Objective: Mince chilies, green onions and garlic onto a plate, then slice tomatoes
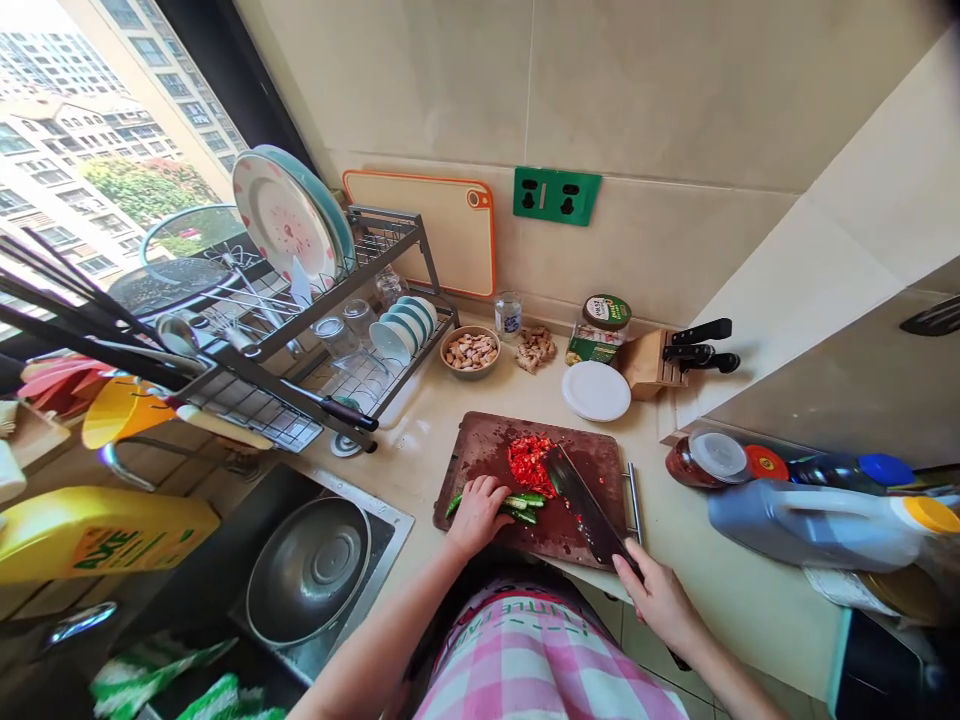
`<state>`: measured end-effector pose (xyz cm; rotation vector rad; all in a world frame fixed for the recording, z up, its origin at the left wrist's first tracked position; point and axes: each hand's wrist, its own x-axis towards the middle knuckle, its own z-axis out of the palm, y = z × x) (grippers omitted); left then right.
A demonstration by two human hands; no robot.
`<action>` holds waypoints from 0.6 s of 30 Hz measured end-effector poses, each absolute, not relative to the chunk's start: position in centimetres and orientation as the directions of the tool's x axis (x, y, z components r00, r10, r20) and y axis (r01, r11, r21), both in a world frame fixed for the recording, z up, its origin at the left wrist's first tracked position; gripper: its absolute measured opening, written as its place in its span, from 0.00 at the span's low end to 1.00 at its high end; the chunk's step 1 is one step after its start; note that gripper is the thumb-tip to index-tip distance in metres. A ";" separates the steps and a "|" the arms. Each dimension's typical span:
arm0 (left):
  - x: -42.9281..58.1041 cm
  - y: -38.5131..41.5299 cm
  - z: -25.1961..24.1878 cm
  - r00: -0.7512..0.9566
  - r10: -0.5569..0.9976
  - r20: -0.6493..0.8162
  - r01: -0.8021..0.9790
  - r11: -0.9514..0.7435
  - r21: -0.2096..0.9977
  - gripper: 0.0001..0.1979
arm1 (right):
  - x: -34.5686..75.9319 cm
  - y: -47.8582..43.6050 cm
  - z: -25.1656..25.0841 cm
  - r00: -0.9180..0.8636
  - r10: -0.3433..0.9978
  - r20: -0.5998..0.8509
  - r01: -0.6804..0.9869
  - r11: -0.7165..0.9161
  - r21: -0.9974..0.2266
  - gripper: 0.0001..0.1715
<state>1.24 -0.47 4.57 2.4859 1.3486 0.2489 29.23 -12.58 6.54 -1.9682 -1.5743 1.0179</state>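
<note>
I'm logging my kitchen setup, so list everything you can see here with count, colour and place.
cutting board: one, dark brown, counter centre
green chillies: a few, green, on the board under the left hand
chopped chilli: one pile, red, on the board
knife: one, dark blade, over the board
bowl: one, tan, behind the board
white lid: one, white, beside the knife block
knife block: one, wooden, by the wall
dish rack: one, dark metal, left of the board
pan: one, steel, in the sink
left hand: on the green chillies
right hand: gripping the knife handle
</note>
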 end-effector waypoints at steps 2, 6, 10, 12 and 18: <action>1.8 -1.0 4.3 0.507 0.862 0.018 0.799 -0.477 0.365 0.22 | 29.2 -12.0 6.8 0.068 0.966 -0.249 0.683 -0.227 -0.695 0.26; 3.0 -1.7 3.4 0.504 0.862 0.052 0.788 -0.483 0.382 0.26 | 29.3 -11.4 6.8 0.042 0.965 -0.258 0.712 -0.210 -0.670 0.26; 3.9 -2.4 3.2 0.488 0.871 0.045 0.803 -0.469 0.367 0.23 | 29.9 -11.5 6.8 0.055 0.964 -0.262 0.711 -0.222 -0.668 0.27; 4.1 -2.7 3.3 0.480 0.876 0.033 0.813 -0.459 0.359 0.20 | 30.0 -11.3 7.0 0.066 0.964 -0.258 0.715 -0.226 -0.662 0.26; 2.2 -3.1 2.6 0.398 0.913 0.083 0.842 -0.400 0.362 0.15 | 27.9 -9.0 8.9 -0.116 0.968 -0.222 0.783 -0.048 -0.620 0.17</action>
